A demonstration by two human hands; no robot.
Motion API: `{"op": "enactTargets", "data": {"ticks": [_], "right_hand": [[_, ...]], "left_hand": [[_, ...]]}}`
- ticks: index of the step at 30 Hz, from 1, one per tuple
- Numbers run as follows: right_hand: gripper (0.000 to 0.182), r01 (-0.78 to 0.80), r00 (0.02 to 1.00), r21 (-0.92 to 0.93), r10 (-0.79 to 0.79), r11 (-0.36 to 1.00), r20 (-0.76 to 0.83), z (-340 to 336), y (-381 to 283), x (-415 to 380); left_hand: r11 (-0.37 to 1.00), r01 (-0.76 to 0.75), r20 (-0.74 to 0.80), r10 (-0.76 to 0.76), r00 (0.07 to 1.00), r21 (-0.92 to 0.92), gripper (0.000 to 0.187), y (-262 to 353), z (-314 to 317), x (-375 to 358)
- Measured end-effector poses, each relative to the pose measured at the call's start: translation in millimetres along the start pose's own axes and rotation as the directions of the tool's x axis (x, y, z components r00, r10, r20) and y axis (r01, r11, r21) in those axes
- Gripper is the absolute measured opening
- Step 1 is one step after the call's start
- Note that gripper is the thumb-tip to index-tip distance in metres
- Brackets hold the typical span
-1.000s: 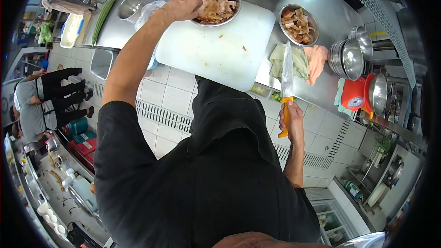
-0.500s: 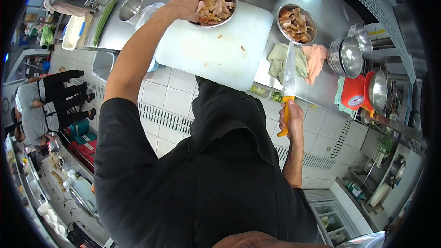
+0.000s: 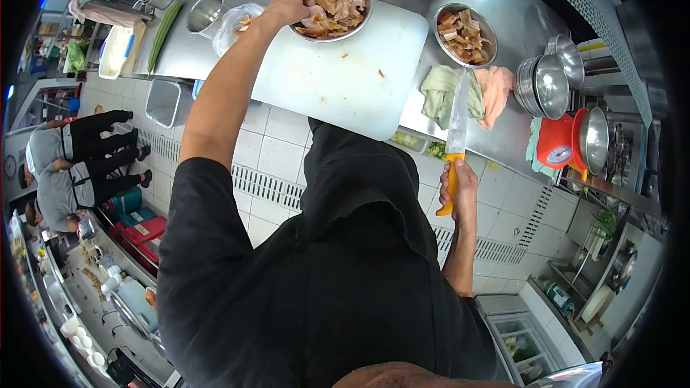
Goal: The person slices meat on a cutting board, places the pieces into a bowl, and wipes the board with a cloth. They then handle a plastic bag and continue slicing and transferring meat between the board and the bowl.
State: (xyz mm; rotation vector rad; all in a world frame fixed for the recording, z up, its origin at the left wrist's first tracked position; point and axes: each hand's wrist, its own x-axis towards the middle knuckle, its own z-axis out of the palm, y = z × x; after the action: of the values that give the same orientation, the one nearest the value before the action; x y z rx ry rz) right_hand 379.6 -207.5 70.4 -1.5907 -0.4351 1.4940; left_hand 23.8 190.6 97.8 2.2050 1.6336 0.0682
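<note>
My left hand (image 3: 290, 7) is at the left rim of a steel bowl (image 3: 365, 17) filled with pieces of meat (image 3: 336, 6); its fingers are bent at the meat, with the tips partly hidden. Under the bowl's near side lies a white cutting board (image 3: 345, 75) with a few scraps on it. My right hand (image 3: 460, 185) is wrapped round the yellow handle of a large knife (image 3: 457, 118), its blade pointing away from me, over the counter edge beside a green cloth (image 3: 438, 93). Beyond the cloth stands a second bowl (image 3: 491, 37) of chopped meat (image 3: 463, 34).
A pink cloth (image 3: 494, 97), stacked steel bowls (image 3: 550, 86) and a red scale (image 3: 557, 151) are at the right. To the left are a plastic bag (image 3: 230, 29), a small steel container (image 3: 205, 13) and a long green vegetable (image 3: 164, 36). Two people (image 3: 61, 165) stand far left.
My left hand has shifted slightly up and left at the bowl's rim, and my left arm has swung right, uncovering more of the plastic bag. The knife has barely moved.
</note>
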Motion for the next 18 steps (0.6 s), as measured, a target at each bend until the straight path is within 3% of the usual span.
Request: {"op": "enactTargets", "data": {"ticks": [4, 10, 13, 16, 18], "right_hand": [[0.042, 0.003, 1.000, 0.009, -0.003, 1.000, -0.006, -3.1, 3.8, -1.0], [0.042, -0.009, 1.000, 0.008, 0.009, 1.000, 0.008, -0.4, 2.2, 2.0], [0.042, -0.006, 1.000, -0.011, 0.006, 1.000, 0.013, 3.1, -1.7, 2.0], [0.042, 0.004, 1.000, -0.029, -0.003, 1.000, 0.010, 6.4, -4.6, 0.7], [0.042, -0.004, 1.000, -0.040, 0.004, 0.999, 0.010, 7.2, -6.2, 0.1]], "left_hand": [[0.996, -0.073, 0.013, 0.074, 0.997, -0.053, 0.013, -4.3, 0.8, -5.5], [0.993, -0.014, 0.078, 0.023, 0.997, -0.114, 0.021, 0.1, 2.6, -6.8], [0.978, -0.202, 0.105, 0.207, 0.973, -0.054, 0.026, -4.2, 3.7, -8.2], [0.988, -0.114, 0.129, 0.127, 0.983, -0.105, 0.026, -14.4, 11.8, -1.6], [0.953, -0.070, 0.091, 0.101, 0.991, -0.293, 0.027, -26.3, 16.2, 6.5]]}}
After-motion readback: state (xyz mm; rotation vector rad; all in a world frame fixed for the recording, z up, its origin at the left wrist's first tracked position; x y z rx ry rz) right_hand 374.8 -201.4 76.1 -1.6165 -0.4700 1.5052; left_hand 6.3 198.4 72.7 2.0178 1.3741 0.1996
